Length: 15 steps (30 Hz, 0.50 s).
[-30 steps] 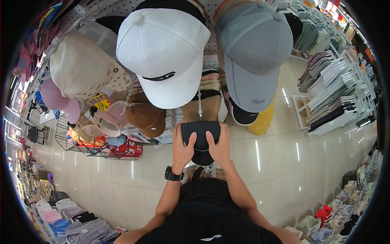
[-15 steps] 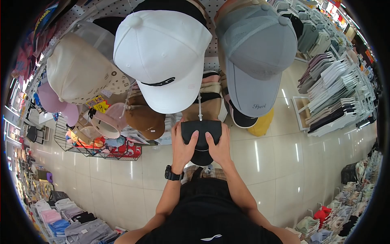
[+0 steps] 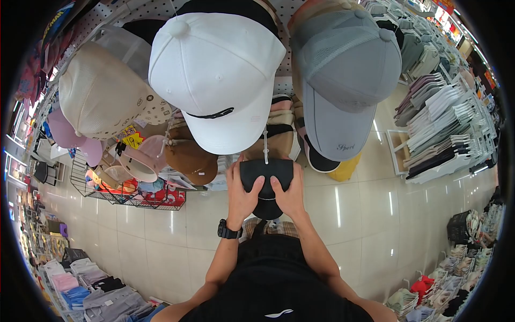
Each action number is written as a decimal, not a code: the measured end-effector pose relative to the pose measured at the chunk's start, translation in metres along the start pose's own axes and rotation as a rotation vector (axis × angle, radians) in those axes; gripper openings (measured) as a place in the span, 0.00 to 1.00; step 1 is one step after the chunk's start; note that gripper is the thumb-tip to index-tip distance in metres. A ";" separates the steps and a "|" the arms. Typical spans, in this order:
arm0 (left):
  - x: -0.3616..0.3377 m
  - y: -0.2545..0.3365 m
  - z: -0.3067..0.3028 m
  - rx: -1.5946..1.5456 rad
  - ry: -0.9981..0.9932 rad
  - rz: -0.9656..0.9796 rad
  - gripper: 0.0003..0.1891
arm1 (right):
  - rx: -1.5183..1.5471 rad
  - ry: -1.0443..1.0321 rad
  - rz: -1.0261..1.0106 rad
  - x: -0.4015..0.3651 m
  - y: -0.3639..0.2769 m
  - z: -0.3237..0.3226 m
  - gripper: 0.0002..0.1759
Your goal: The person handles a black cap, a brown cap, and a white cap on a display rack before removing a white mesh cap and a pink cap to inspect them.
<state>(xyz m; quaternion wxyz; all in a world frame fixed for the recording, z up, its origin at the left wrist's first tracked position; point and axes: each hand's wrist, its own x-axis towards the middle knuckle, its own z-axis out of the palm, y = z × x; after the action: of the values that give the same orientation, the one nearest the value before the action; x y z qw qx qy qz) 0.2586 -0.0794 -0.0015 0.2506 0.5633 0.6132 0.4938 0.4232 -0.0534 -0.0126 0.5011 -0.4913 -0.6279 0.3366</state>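
Both of my hands grip a black cap (image 3: 266, 170) in front of my body, just below the end of a metal display hook. My left hand (image 3: 243, 192) closes on its left side, with the thumb on top and the fingers mostly hidden beneath. On the other side my right hand (image 3: 290, 192) has the same hold, thumb pointing inward. A rounded dark part of the cap shows below the thumbs. Directly above hangs a white cap (image 3: 214, 80), with a grey cap (image 3: 348, 75) to its right and a brown cap (image 3: 191, 162) lower left.
A cream cap (image 3: 104, 91) hangs at the left, above a wire basket (image 3: 129, 198) of goods. Racks of hanging clothes (image 3: 440, 126) stand at the right. Folded clothes (image 3: 107, 292) lie at the lower left. Tiled floor (image 3: 343, 241) surrounds me.
The view has shifted slightly, so the white and grey caps appear a little lower and farther right. My hands keep the same hold on the black cap.
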 end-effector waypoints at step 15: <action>-0.002 0.012 -0.002 0.046 -0.026 -0.037 0.48 | -0.038 -0.023 -0.021 0.006 -0.005 -0.006 0.39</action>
<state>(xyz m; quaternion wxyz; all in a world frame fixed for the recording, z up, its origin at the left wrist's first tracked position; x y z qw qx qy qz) 0.2630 -0.0832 0.0097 0.2545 0.5639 0.6312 0.4678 0.4273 -0.0498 -0.0051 0.4879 -0.4904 -0.6449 0.3249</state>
